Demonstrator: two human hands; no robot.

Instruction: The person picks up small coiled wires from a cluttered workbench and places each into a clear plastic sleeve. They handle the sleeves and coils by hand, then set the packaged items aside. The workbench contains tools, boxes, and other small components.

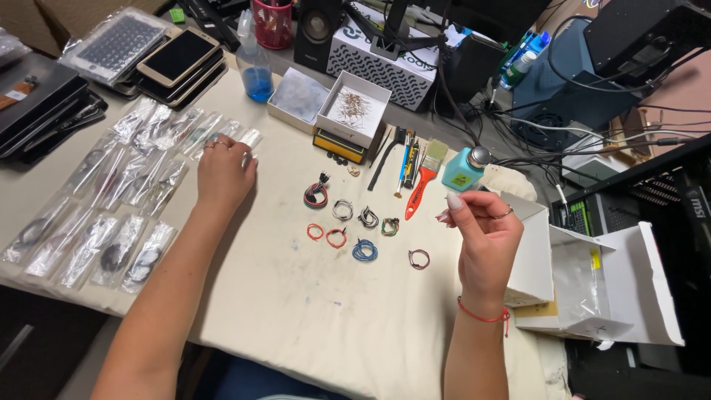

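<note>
The left hand (pixel 222 174) is laid flat, fingers spread, on clear plastic bags (pixel 159 130) at the cloth's edge; the right hand (pixel 485 237) is raised, fingertips pinched together, whether anything is gripped cannot be told

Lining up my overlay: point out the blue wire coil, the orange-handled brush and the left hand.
blue wire coil (pixel 364 250), head view, on the loop's windings.
orange-handled brush (pixel 418 194), head view, on the handle's middle.
left hand (pixel 223 174), head view, on the back of the hand, flat on the clear bags (pixel 141 185).

Left hand (pixel 222 174) rests flat, palm down; right hand (pixel 485 233) is raised, fingertips pinched together.
</note>
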